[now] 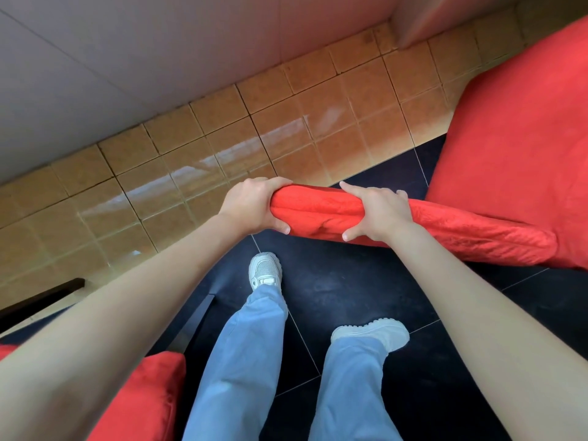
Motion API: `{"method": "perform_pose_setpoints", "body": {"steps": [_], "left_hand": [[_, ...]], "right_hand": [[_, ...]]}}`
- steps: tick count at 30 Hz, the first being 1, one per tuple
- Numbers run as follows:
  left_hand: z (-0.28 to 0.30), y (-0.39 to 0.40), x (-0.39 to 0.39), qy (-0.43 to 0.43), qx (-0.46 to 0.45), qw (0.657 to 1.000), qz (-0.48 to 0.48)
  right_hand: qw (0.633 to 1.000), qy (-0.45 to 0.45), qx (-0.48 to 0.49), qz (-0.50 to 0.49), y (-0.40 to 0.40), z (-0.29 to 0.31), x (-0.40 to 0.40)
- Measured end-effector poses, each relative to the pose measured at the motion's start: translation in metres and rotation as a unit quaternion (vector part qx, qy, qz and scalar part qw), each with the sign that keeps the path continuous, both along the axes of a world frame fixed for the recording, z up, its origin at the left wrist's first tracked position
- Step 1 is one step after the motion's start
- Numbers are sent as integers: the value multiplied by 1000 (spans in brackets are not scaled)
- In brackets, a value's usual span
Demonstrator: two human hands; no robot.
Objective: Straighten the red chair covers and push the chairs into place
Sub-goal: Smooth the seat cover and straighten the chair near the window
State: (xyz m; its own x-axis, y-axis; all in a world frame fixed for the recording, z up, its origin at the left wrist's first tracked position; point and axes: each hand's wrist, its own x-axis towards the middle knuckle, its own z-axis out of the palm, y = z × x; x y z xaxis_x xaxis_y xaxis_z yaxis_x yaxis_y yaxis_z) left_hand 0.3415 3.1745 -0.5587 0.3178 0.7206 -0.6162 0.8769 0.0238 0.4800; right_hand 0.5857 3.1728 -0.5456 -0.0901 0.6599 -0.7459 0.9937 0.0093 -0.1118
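A chair in a red cover [509, 173] stands at the right, seen from behind and above. Its backrest top [318, 211] runs from the centre to the right, the red fabric crinkled along it. My left hand [254, 206] grips the left end of the backrest top, thumb underneath on the near side. My right hand [377, 211] grips the top a little further right, index finger stretched along the far edge and thumb on the near side. A second red-covered chair [140, 399] shows at the bottom left.
A wall of tan tiles [222, 148] with a white upper part rises straight ahead. The floor [350, 281] is dark tile. My legs in blue jeans and pale shoes [265, 270] stand just behind the chair. A dark furniture edge [41, 297] is at the left.
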Motion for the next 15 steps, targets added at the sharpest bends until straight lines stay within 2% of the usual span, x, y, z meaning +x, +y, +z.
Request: {"method": "perform_pose_setpoints", "body": {"steps": [6,15], "left_hand": [[0,-1,1,-15,7,1000,18],[5,2,6,-2,24,1000,-10]], "right_hand": [[1000,-2,9,-1,-2,-1,0],[999,10,7,-32,-1,6,3]]}}
